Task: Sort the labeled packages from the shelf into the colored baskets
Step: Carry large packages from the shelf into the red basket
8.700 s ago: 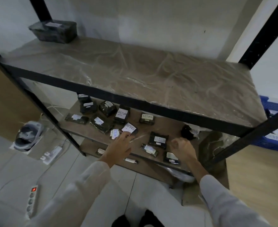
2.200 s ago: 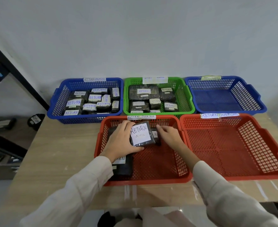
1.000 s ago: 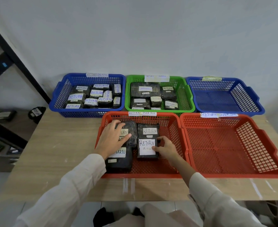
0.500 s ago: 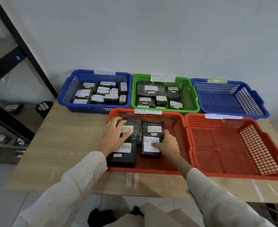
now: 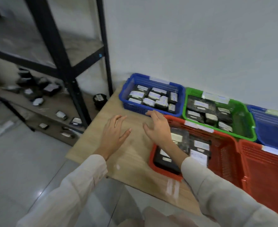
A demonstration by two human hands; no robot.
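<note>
both hands empty above the worktop point(image 5: 131, 154). left hand point(image 5: 113, 133) hovers over bare wood, its fingers point(image 5: 118, 119) spread and loose, gripping nothing. right hand point(image 5: 158, 128) is above the far-left corner of the near red basket point(image 5: 167, 173), fingers point(image 5: 151, 113) loosely bent and also released, tips close to the front wall of the left blue basket point(image 5: 135, 106).

packages point(image 5: 165, 159) are small black-wrapped blocks with white paper labels; we can't read the writing, too blurred. several lie flat in the left half of the near red basket. the left blue basket is packed with them, and the green basket point(image 5: 243, 115) holds a handful. right blue basket point(image 5: 274, 128) and second red basket point(image 5: 269, 174) are cut off by the frame edge.

shelf packages point(image 5: 50, 89) lie scattered on the lower shelf point(image 5: 64, 99), left of the worktop.
</note>
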